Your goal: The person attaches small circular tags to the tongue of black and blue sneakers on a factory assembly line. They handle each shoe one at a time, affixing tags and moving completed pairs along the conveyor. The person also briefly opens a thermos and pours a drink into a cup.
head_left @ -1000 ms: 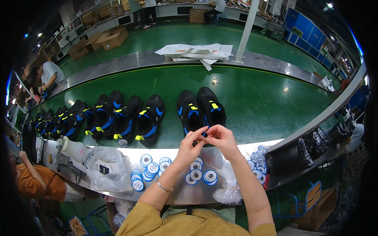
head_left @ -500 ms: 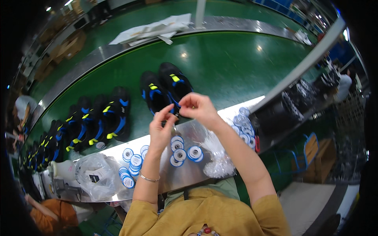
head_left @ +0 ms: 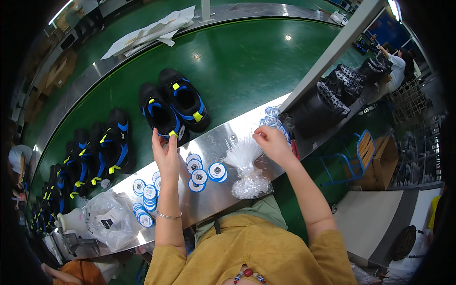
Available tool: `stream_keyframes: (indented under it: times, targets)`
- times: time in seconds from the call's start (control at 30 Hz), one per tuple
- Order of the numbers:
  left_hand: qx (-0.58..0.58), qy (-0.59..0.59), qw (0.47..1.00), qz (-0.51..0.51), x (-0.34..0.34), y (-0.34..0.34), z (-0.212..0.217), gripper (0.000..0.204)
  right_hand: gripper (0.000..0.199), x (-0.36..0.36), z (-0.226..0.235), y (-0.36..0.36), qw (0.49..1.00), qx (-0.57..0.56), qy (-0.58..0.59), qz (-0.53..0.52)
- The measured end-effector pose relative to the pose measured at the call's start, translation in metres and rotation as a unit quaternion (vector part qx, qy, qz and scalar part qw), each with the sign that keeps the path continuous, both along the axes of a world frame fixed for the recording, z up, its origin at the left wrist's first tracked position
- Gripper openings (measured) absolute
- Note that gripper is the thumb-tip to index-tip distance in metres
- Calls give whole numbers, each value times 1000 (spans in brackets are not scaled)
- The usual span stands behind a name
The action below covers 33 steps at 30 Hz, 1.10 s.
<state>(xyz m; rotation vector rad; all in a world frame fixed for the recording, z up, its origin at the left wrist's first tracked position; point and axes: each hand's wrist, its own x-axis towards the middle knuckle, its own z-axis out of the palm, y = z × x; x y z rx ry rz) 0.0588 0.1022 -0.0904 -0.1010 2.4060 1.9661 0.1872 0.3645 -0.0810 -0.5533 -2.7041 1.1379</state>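
My left hand point(head_left: 166, 154) is at the heel of a black shoe point(head_left: 159, 114) with blue trim and yellow tabs. Its thumb and fingers are apart, beside the heel tab. The matching shoe point(head_left: 186, 100) stands to its right on the green surface. My right hand point(head_left: 273, 145) is closed in a pinch at the upper ends of a bundle of clear plastic strands point(head_left: 244, 156); how many strands lie between the fingertips is too fine to tell. Round blue-and-white tags point(head_left: 198, 177) lie on the metal ledge between my arms, and more tags point(head_left: 150, 192) lie left of my left forearm.
A row of similar shoes point(head_left: 116, 142) runs off to the left. A clear plastic bag point(head_left: 111, 221) lies on the metal ledge point(head_left: 204, 204). At right are a grey post point(head_left: 327, 57), black boots point(head_left: 313, 104) and another pile of tags point(head_left: 271, 118). People work at both sides.
My hands were together by the shoe's heel, fingers pinched. They have parted: the right moved right to the strand bundle, the left opened by the heel. The view has shifted too.
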Motion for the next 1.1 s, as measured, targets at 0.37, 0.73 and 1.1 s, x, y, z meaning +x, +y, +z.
stream_keyframes:
  times: [0.37, 0.73, 1.1]
  targets:
    - [-131, 241, 957, -89, 28, 4, -4, 40, 17, -31, -37, -51, 995, 88, 48, 24]
    - [-259, 318, 819, -402, 135, 60, -23, 48, 13, -18, -21, -33, 973, -202, 112, -25]
    - [-243, 328, 807, -426, 127, 64, -34, 42, 16, -41, -3, 1, 915, -300, 213, -167]
